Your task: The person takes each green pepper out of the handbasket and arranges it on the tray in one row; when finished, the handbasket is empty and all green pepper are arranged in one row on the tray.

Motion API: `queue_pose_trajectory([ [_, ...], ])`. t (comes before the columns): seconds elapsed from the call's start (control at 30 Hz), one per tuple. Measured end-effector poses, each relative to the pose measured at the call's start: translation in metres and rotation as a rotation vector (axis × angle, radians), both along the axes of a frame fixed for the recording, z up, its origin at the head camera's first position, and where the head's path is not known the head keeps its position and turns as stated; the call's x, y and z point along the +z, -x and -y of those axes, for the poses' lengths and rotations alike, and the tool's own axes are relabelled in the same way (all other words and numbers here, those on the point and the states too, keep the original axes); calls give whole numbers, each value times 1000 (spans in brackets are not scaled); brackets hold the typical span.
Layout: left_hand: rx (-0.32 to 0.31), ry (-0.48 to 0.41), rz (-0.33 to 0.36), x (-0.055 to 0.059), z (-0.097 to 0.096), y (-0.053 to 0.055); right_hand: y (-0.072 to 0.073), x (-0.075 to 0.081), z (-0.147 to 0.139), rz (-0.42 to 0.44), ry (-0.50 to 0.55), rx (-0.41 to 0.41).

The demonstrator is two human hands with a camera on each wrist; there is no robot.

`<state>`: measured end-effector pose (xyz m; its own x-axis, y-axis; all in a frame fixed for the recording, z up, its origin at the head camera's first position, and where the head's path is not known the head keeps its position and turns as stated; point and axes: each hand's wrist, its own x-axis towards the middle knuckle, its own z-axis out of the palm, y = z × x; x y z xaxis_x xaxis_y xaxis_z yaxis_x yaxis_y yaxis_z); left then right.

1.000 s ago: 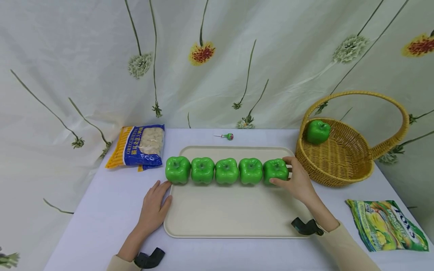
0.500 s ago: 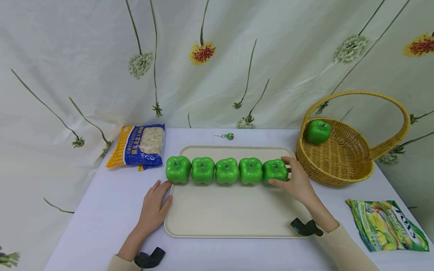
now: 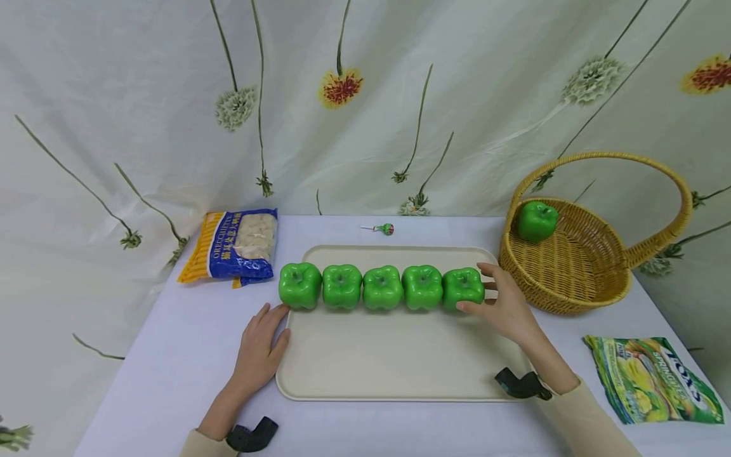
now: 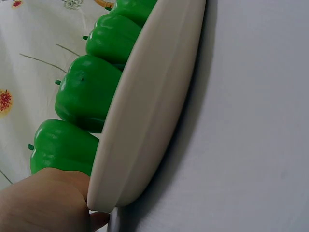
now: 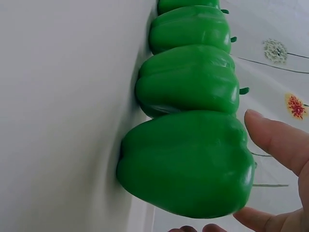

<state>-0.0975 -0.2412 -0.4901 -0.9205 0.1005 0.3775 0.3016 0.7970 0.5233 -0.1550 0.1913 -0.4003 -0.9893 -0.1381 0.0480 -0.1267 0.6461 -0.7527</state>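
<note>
Several glossy green bell peppers stand upright in a row across a beige tray (image 3: 394, 362). My right hand (image 3: 502, 304) is at the right-end bell pepper (image 3: 464, 285), its thumb and fingers spread around the near and far sides. In the right wrist view the thumb (image 5: 280, 140) stands a little apart from that pepper's top, and another fingertip is at its lower edge. My left hand (image 3: 259, 349) rests at the tray's left edge, fingers extended, fingertips beside the left-end bell pepper (image 3: 300, 286). In the left wrist view the hand partly hides this pepper's lower end.
A wicker basket (image 3: 565, 298) with a tall handle stands at the back right, holding one green bell pepper (image 3: 537, 221). Behind the tray lies a lollipop (image 3: 388, 229). An orecchiette bag (image 3: 234, 246) is at the back left; a green and yellow packet (image 3: 651, 381) lies at the right.
My right hand has shifted slightly to the right, its thumb and fingers easing off the right-end bell pepper. The row of peppers and my left hand stay put.
</note>
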Motion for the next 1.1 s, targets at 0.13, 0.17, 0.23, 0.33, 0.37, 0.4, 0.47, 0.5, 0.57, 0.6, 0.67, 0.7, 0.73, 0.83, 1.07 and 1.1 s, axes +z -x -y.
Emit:
queue_pose_trajectory([
  [0.13,-1,-3,-1,0,0,0,-1,6,-6,-8,15,4],
  [0.17,0,-3,2,0,0,0,-1,7,-8,-15,19,7],
  [0.23,0,-4,7,1,-1,0,-1,12,-11,-28,32,14],
  [0.33,0,-4,13,2,-1,0,-1,20,-19,-45,55,26],
  [0.37,1,-3,13,2,-1,0,0,22,-23,-39,61,27],
  [0.4,0,-1,11,2,-2,0,0,24,-27,-47,66,23],
  [0.47,0,0,8,3,-2,0,1,28,-36,-53,69,5],
  [0.5,0,0,8,3,-2,0,2,29,-41,-58,68,-7],
  [0.57,0,-1,8,4,-3,0,3,34,-52,-63,46,-53],
  [0.6,-1,-1,9,4,-3,0,4,37,-57,-66,40,-81],
  [0.67,-1,-1,7,4,-3,0,6,43,-69,-56,26,-139],
  [0.7,0,0,6,4,-2,0,8,47,-75,-51,22,-169],
  [0.73,1,1,5,4,-2,0,10,50,-81,-44,20,-199],
  [0.83,3,7,-1,2,-1,1,18,59,-99,-27,25,-272],
  [1.07,6,8,-8,1,-1,0,43,79,-133,4,57,-416],
  [1.1,5,7,-9,1,-1,0,47,81,-137,7,65,-423],
])
